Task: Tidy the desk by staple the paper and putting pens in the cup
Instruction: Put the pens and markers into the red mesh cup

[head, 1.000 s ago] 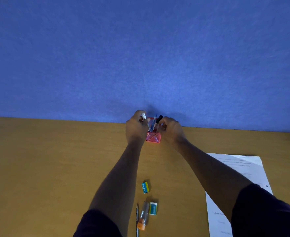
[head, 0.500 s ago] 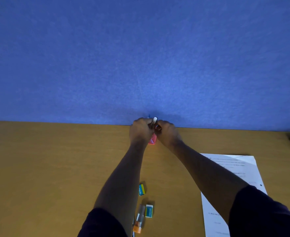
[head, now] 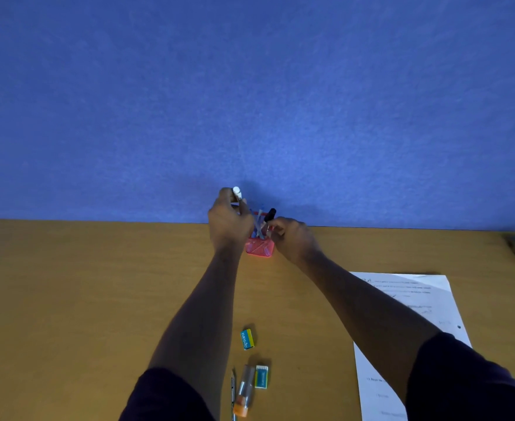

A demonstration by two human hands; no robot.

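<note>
A small pink mesh pen cup (head: 259, 248) stands on the tan wooden desk (head: 67, 299) against the blue felt partition (head: 250, 86), holding a few pens (head: 260, 221). The left hand (head: 227, 221), just left of the cup, curls its fingers around a white-capped pen (head: 237, 193) raised above the rim. The right hand (head: 292, 237), just right of the cup, pinches a black-capped pen (head: 270, 214) standing in it. A white printed paper sheet (head: 408, 299) lies well right of the cup.

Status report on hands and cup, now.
Left hand grips white-capped pen above pink cup. Right hand at cup, holding black-capped pen. One pen on desk; paper untouched.
</note>
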